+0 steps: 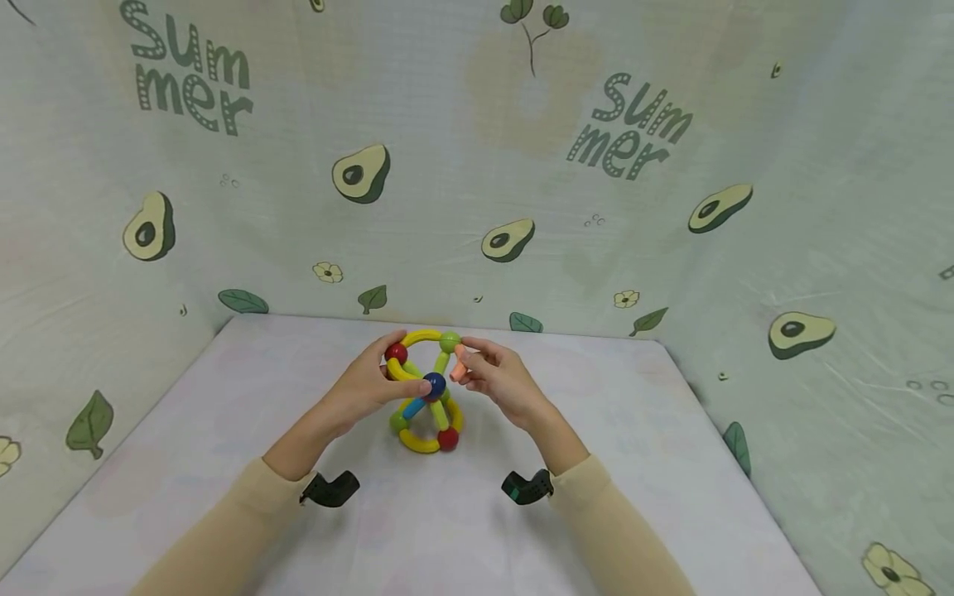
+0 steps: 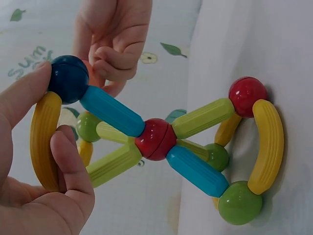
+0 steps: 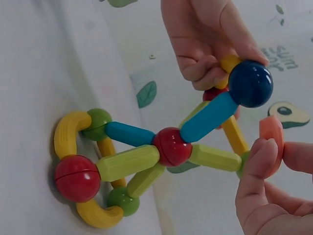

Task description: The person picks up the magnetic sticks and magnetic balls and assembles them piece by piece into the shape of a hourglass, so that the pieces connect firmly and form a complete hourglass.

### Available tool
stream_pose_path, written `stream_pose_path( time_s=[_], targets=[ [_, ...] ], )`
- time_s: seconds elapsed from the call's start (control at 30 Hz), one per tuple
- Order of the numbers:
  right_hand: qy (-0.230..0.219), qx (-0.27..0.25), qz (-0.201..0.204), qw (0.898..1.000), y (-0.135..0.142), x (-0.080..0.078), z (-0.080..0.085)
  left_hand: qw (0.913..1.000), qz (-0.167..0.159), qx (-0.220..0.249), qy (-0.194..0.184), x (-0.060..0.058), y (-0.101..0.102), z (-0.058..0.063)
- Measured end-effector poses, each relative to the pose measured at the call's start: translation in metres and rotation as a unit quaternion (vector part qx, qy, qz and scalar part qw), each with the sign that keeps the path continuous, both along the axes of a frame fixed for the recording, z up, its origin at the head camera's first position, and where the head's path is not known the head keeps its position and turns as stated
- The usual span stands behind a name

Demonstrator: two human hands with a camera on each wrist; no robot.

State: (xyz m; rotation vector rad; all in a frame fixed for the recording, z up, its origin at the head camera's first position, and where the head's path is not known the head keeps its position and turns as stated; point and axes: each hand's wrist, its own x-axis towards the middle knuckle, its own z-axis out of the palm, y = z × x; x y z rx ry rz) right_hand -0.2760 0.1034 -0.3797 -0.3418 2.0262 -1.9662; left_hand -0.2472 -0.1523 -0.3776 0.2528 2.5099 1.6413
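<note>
A toy of magnetic balls and sticks (image 2: 155,139) stands upright on the table. Its base ring joins red and green balls with yellow curved sticks, and straight blue and light green sticks meet at a red middle ball. My left hand (image 1: 358,387) holds the top, thumb against the dark blue ball (image 3: 251,83) and fingers at a yellow curved stick (image 2: 45,139) and a red ball (image 1: 397,353). Between thumb and fingers, my right hand (image 1: 505,382) pinches a short orange stick (image 3: 272,139), close beside the upper green ball (image 1: 450,341).
The toy's base rests on a pale table (image 1: 417,530). Behind and at both sides hangs cloth (image 1: 447,108) printed with avocados and leaves. A black wrist camera (image 1: 331,489) sits on the left wrist, another camera (image 1: 527,487) on the right.
</note>
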Motion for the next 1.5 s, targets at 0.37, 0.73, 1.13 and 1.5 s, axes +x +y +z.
stream_pose_path(
  time_s=[0.37, 0.73, 1.13, 1.5],
  targets=[
    [0.004, -0.006, -0.006, 1.0, -0.004, 0.004, -0.004, 0.9999, 0.015, 0.003, 0.005, 0.001, 0.004, 0.001],
    [0.013, 0.007, -0.003, 1.0, -0.001, 0.004, -0.004, 1.0, 0.006, -0.002, 0.002, 0.003, 0.003, 0.002],
    [0.003, -0.003, 0.011, 1.0, -0.002, -0.004, -0.005, 0.9995, -0.021, 0.015, -0.016, -0.005, -0.004, 0.002],
    [0.001, 0.003, 0.014, 1.0, 0.0, -0.009, -0.006, 0.9992, -0.012, 0.023, -0.031, -0.01, -0.002, 0.002]
  ],
)
